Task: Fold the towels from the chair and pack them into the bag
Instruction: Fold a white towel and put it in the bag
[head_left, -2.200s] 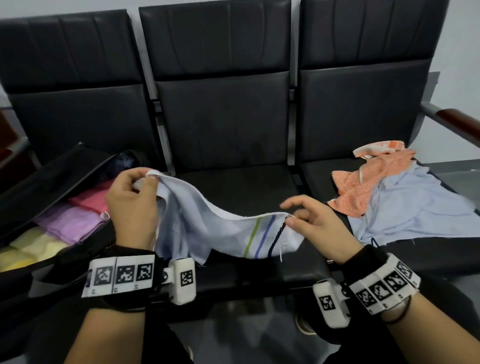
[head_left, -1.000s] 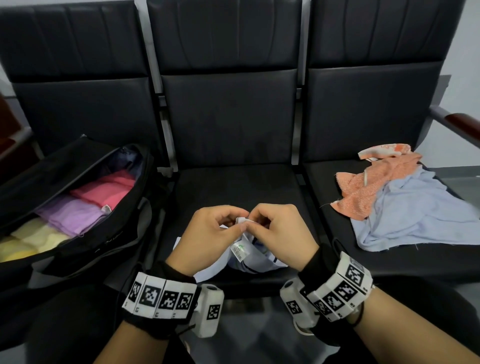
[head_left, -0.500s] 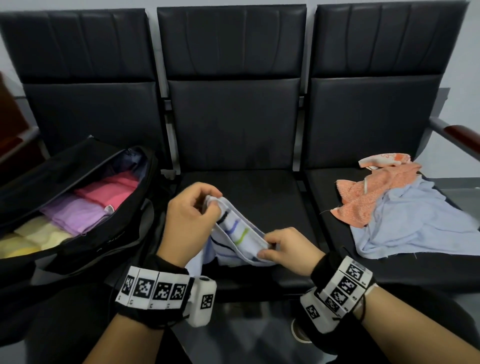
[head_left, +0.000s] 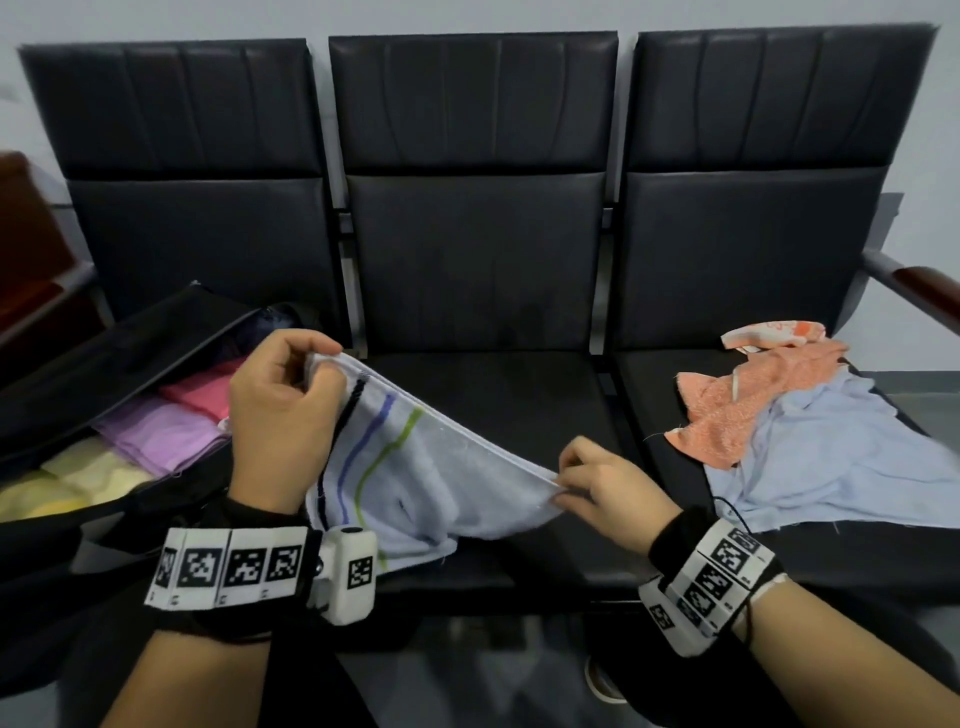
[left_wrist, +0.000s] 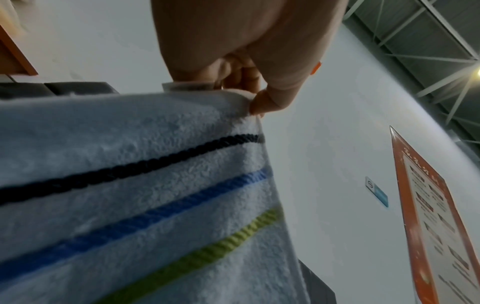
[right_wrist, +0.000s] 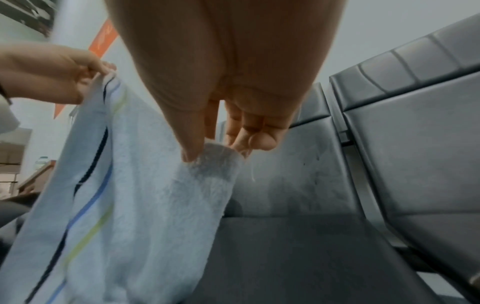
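Since the frame 0.5 s back the hands have pulled apart & the striped towel (head_left: 415, 467) is stretched out btwn them, over the middle seat (head_left: 498, 400). Left hand (head_left: 283, 415) pinches the upper corner by the stripes, thumb & fingertips (left_wrist: 259, 105) curled on the hem; right hand (head_left: 602, 483) pinches the plain end lower down, thumb vs fingers (right_wrist: 259, 139). Rest of the towel sags below the fingers. Open bag (head_left: 104, 364) sits left of the left hand w/ folded pink, purple & yellow towels inside. Orange towel (head_left: 753, 400) & pale blue towel (head_left: 831, 462) lie well right of the right hand, on the right seat
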